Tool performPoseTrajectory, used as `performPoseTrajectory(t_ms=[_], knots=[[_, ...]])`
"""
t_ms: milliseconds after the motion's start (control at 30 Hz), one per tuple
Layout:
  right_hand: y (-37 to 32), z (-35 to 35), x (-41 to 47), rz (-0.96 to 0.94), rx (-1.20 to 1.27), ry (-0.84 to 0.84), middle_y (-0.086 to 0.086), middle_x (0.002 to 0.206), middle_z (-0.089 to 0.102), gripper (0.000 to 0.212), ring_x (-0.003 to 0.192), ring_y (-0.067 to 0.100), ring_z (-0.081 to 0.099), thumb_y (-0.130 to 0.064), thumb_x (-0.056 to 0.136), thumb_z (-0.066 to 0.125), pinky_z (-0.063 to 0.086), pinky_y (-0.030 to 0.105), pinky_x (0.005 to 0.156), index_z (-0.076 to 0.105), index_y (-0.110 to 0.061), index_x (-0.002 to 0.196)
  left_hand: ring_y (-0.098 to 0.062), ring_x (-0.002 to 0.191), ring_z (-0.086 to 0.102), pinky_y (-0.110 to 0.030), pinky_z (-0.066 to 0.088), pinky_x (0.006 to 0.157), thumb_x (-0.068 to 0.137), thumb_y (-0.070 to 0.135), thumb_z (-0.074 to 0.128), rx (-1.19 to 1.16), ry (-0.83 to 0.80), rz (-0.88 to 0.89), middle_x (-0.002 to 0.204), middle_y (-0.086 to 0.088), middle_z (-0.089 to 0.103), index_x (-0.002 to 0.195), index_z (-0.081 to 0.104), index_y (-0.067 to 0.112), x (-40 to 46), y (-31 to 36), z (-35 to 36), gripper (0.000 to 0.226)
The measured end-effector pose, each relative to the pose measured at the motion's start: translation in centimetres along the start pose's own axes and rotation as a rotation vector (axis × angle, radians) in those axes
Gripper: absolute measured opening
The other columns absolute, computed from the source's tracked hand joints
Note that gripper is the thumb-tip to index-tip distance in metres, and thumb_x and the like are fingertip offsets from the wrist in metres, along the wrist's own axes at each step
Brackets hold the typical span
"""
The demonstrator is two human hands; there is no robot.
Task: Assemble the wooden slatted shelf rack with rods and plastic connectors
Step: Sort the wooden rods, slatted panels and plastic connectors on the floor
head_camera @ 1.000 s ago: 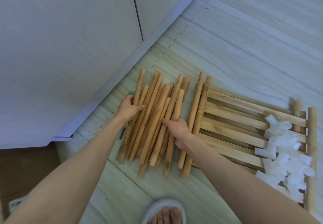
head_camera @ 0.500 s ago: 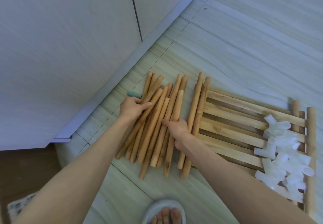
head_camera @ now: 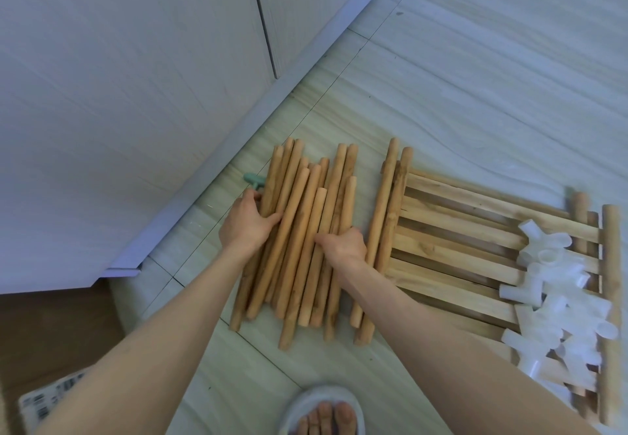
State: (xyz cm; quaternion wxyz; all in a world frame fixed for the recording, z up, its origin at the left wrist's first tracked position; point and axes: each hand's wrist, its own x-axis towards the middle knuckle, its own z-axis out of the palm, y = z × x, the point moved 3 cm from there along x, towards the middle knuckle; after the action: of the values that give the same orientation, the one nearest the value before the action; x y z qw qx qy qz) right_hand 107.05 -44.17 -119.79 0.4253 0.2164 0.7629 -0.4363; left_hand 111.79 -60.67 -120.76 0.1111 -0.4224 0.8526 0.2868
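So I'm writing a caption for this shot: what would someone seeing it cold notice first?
First, the bundle of wooden rods lying side by side on the tiled floor at centre, with the left hand gripping its left edge and the right hand resting on its right part. To the right lies a wooden slatted panel, and a heap of translucent white plastic connectors sits on its far right end.

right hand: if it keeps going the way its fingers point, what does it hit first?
The right hand points left across the bundle of rods it rests on. Going straight, it would probably meet the left hand gripping the bundle's far side.
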Motion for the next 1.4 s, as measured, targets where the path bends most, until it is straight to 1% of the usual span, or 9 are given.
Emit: performPoseTrajectory(t_ms=[167,333,467,600,733,900,1000,1200,1400], knots=[[-0.2,0.0,0.0,-0.005,-0.044,0.035,0.014,0.127,0.050,0.058,0.114,0.029,0.052,-0.019,0.085,0.066,0.046,0.033,0.089,0.035,-0.005,0.132,-0.030,0.116,0.049,-0.045,0.048,0.090,0.088,0.042,0.058,0.025,0.051,0.092,0.129,-0.013,0.044,0.141,0.034,0.017,-0.6,-0.9,-0.5,0.064],[0.1,0.6,-0.2,-0.043,-0.090,0.116,0.015,0.106,0.062,0.024,0.092,0.027,0.061,-0.014,0.086,0.060,0.053,0.032,0.078,0.057,-0.002,0.106,-0.030,0.124,0.037,-0.042,0.043,0.096,0.095,0.037,0.047,0.130,0.040,0.169,0.136,-0.016,0.034,0.148,0.019,0.015,-0.9,-0.9,-0.4,0.065],[0.2,0.7,-0.1,-0.032,-0.024,0.155,0.015,0.100,0.063,0.017,0.081,0.023,0.058,-0.010,0.087,0.057,0.050,0.028,0.071,0.062,-0.001,0.101,-0.030,0.129,0.027,-0.041,0.035,0.103,0.094,0.033,0.050,0.067,0.042,0.161,0.140,-0.015,0.026,0.149,0.014,0.014,-1.7,-0.8,-0.2,0.068],[0.2,0.6,0.0,0.007,0.050,0.134,0.013,0.100,0.065,0.027,0.091,0.025,0.062,-0.017,0.081,0.070,0.052,0.030,0.080,0.064,-0.002,0.104,-0.029,0.128,0.029,-0.042,0.031,0.106,0.092,0.021,0.055,-0.054,0.106,0.222,0.138,-0.013,0.032,0.142,0.036,0.019,-3.8,0.0,-0.2,0.054],[0.2,0.5,-0.3,0.104,0.257,0.007,0.017,0.093,0.068,0.019,0.091,0.032,0.065,-0.010,0.078,0.070,0.054,0.041,0.086,0.067,0.000,0.094,-0.022,0.115,0.038,-0.030,0.033,0.097,0.091,0.021,0.056,0.017,0.137,0.364,0.121,-0.007,0.047,0.118,0.060,0.016,-6.5,1.3,0.9,0.028],[0.1,0.0,-0.2,0.153,0.454,-0.144,0.011,0.074,0.059,0.008,0.064,0.022,0.057,-0.008,0.084,0.056,0.049,0.032,0.058,0.061,-0.006,0.090,-0.021,0.111,0.038,-0.032,0.035,0.097,0.094,0.031,0.050,0.010,0.001,0.319,0.116,-0.006,0.045,0.123,0.059,0.013,-7.2,2.4,2.4,0.035],[0.2,-0.1,0.1,0.168,0.489,-0.217,0.011,0.084,0.061,0.025,0.064,0.019,0.054,-0.014,0.088,0.047,0.043,0.028,0.053,0.062,-0.004,0.105,-0.019,0.114,0.037,-0.027,0.032,0.099,0.092,0.036,0.053,0.010,-0.064,0.292,0.118,-0.004,0.040,0.127,0.056,0.012,-7.2,2.8,2.6,0.043],[0.5,-0.6,0.6,0.170,0.406,-0.250,0.009,0.089,0.065,0.028,0.081,0.023,0.056,-0.024,0.085,0.045,0.048,0.032,0.065,0.066,-0.007,0.096,-0.017,0.121,0.039,-0.018,0.026,0.097,0.089,0.023,0.060,-0.090,-0.112,0.155,0.126,-0.003,0.035,0.131,0.050,0.007,-7.3,3.3,3.1,0.046],[0.8,-0.5,0.7,0.124,0.411,-0.245,0.010,0.099,0.068,0.032,0.088,0.023,0.057,-0.022,0.083,0.045,0.046,0.034,0.079,0.067,-0.006,0.101,-0.025,0.124,0.032,-0.035,0.032,0.104,0.088,0.026,0.060,0.087,-0.086,0.063,0.130,-0.007,0.033,0.125,0.052,0.009,-7.7,4.8,3.3,0.042]])
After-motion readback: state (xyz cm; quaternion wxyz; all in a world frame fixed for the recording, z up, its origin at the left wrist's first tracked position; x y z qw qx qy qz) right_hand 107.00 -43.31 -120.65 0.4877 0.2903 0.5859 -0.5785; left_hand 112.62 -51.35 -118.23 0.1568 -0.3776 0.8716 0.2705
